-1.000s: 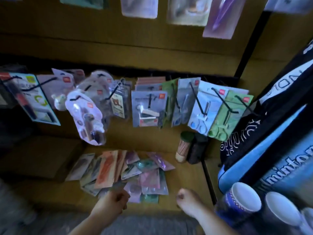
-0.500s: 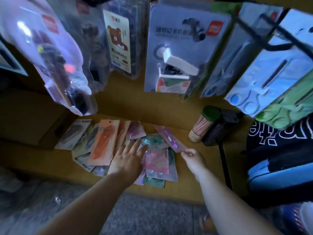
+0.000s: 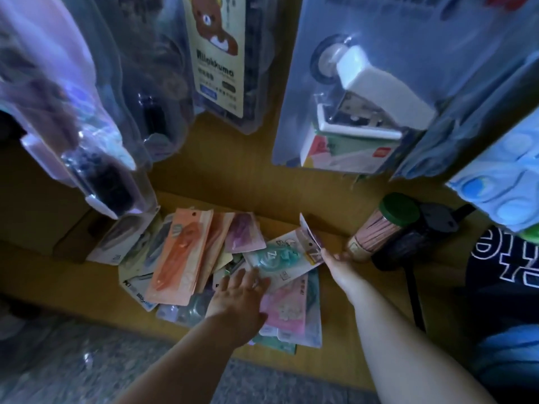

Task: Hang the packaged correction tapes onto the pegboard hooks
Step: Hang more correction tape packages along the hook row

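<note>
Packets of correction tape [image 3: 180, 258] lie heaped on the low wooden shelf [image 3: 73, 281], under the hanging packs [image 3: 364, 91]. The right hand [image 3: 338, 266] is the nearer one to the piece that counts: its thumb and fingertips pinch the right end of a teal packet [image 3: 277, 256] on top of the heap, and that end is tipped up off the pile. The packet's long axis runs left to right, from the pinch towards the left hand [image 3: 236, 298], which lies flat, fingers straight, its tips resting on the packet's other end. No hook shows from here, so I'd guess the lift has to go upward. Which end carries the hanging hole I cannot tell.
</note>
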Available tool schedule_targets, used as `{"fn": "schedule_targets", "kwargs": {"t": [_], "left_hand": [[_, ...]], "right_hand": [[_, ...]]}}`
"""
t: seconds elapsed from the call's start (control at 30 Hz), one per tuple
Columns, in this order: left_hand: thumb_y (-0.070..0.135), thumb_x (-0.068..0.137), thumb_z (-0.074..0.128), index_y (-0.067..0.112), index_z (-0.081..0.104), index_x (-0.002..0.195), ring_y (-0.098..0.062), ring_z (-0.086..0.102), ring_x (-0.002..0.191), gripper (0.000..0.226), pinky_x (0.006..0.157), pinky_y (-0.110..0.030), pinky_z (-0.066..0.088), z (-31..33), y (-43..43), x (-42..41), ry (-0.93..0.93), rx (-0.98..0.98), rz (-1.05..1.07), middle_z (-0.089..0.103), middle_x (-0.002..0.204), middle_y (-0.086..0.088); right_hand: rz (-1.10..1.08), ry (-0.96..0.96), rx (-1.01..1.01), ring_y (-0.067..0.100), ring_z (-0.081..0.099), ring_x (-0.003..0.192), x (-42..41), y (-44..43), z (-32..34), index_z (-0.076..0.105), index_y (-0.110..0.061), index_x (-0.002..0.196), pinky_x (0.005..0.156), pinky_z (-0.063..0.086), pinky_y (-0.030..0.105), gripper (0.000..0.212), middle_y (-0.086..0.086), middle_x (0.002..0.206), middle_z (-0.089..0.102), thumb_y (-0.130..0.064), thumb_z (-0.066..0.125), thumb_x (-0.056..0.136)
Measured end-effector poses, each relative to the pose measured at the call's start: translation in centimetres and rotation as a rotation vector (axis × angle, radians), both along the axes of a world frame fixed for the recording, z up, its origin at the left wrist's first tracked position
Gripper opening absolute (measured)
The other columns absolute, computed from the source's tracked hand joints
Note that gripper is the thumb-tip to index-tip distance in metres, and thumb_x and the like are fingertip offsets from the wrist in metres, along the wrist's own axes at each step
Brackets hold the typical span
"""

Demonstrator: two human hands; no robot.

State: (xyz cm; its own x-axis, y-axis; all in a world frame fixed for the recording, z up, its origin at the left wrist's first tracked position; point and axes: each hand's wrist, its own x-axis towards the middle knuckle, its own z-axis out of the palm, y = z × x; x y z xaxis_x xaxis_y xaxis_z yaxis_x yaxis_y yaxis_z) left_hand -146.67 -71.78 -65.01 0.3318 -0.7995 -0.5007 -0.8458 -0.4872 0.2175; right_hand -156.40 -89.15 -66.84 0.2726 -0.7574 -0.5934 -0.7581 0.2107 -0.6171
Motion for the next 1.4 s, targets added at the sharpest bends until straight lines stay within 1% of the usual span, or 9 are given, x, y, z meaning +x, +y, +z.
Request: {"fn": "schedule_targets", "kwargs": {"t": [0.1, 0.23, 0.37, 0.47, 0.67, 0.9, 1.03, 1.17, 1.4], "left_hand": [[0.038, 0.093, 0.042, 0.027, 0.006, 0.148, -0.024, -0.001, 0.145, 0.066, 0.117, -0.038, 0.004, -0.4, -0.1, 0.2, 0.040, -0.045, 0.034, -0.006, 0.158, 0.000], [0.037, 0.094, 0.042, 0.029, 0.003, 0.147, -0.021, -0.004, 0.146, 0.067, 0.118, -0.037, 0.005, -1.1, 0.3, -0.1, 0.072, -0.062, 0.077, -0.009, 0.158, 0.003], [0.037, 0.093, 0.042, 0.030, 0.004, 0.147, -0.021, -0.004, 0.146, 0.066, 0.117, -0.037, 0.007, -0.9, 0.3, -0.5, 0.083, -0.081, 0.109, -0.007, 0.158, 0.004], [0.037, 0.093, 0.041, 0.029, 0.006, 0.147, -0.022, -0.002, 0.146, 0.065, 0.118, -0.035, 0.003, -0.7, 0.4, -1.2, 0.056, -0.097, 0.102, -0.004, 0.158, 0.000], [0.038, 0.094, 0.037, 0.031, 0.010, 0.147, -0.022, -0.001, 0.145, 0.060, 0.118, -0.035, -0.001, -0.2, 0.7, -2.0, 0.004, -0.107, 0.021, 0.002, 0.158, 0.000], [0.034, 0.095, 0.036, 0.029, 0.013, 0.147, -0.020, 0.000, 0.145, 0.057, 0.118, -0.035, -0.001, -0.7, 0.3, -2.2, 0.029, -0.126, -0.014, 0.003, 0.157, 0.002], [0.027, 0.096, 0.033, 0.027, 0.008, 0.148, -0.020, -0.003, 0.145, 0.057, 0.117, -0.036, -0.005, -0.9, 0.4, -2.4, 0.030, -0.097, -0.030, -0.001, 0.158, 0.003], [0.020, 0.095, 0.034, 0.027, 0.006, 0.148, -0.017, 0.000, 0.145, 0.060, 0.118, -0.036, -0.006, -1.1, 0.3, -2.2, 0.042, -0.122, -0.017, 0.002, 0.157, 0.006], [0.011, 0.093, 0.034, 0.028, 0.008, 0.147, -0.015, 0.000, 0.145, 0.063, 0.117, -0.036, -0.008, -1.3, 0.5, -1.8, 0.056, -0.116, -0.004, 0.002, 0.157, 0.008]], "right_hand": [[-0.071, -0.006, -0.027, 0.035, 0.038, 0.132, -0.1, 0.5, -0.8, 0.024, -0.003, 0.141, 0.103, 0.038, 0.041, 0.064, 0.019, 0.146, 0.034, -0.026, 0.055, 0.090], [-0.127, -0.020, -0.068, 0.035, 0.037, 0.133, -0.9, 1.4, -1.2, 0.018, -0.007, 0.146, 0.091, 0.041, 0.034, 0.059, 0.016, 0.150, 0.030, -0.017, 0.046, 0.095], [-0.204, 0.178, -0.419, 0.037, 0.049, 0.119, -2.8, 3.5, -1.1, 0.038, -0.010, 0.136, 0.092, 0.043, 0.040, 0.043, 0.018, 0.133, 0.050, -0.015, 0.043, 0.094], [-0.011, 0.292, -0.532, 0.032, 0.047, 0.120, -3.8, 5.7, -1.5, 0.038, -0.012, 0.136, 0.097, 0.038, 0.037, 0.045, 0.014, 0.132, 0.050, -0.023, 0.045, 0.093], [0.127, 0.111, -0.261, 0.027, 0.034, 0.133, -2.7, 7.7, -1.4, 0.034, -0.021, 0.139, 0.111, 0.022, 0.037, 0.052, 0.006, 0.143, 0.041, -0.046, 0.037, 0.094], [-0.324, -0.183, 0.090, 0.033, 0.045, 0.126, -2.5, 4.6, -1.1, 0.042, -0.004, 0.133, 0.094, 0.040, 0.035, 0.048, 0.017, 0.137, 0.048, -0.032, 0.045, 0.094], [-0.403, -0.233, 0.264, 0.032, 0.045, 0.127, -2.2, 4.3, -2.0, 0.027, -0.009, 0.143, 0.100, 0.040, 0.040, 0.072, 0.015, 0.141, 0.043, -0.033, 0.062, 0.085], [-0.417, -0.348, 0.508, 0.019, 0.064, 0.073, -1.9, 4.3, -1.8, 0.054, -0.007, 0.124, 0.062, 0.050, 0.028, 0.045, 0.010, 0.087, 0.069, -0.034, 0.056, 0.088], [-0.430, -0.666, 0.601, 0.023, 0.061, 0.083, -2.5, 4.9, -2.4, 0.057, -0.011, 0.109, 0.067, 0.047, 0.034, 0.028, 0.009, 0.089, 0.067, -0.030, 0.042, 0.095]]}}
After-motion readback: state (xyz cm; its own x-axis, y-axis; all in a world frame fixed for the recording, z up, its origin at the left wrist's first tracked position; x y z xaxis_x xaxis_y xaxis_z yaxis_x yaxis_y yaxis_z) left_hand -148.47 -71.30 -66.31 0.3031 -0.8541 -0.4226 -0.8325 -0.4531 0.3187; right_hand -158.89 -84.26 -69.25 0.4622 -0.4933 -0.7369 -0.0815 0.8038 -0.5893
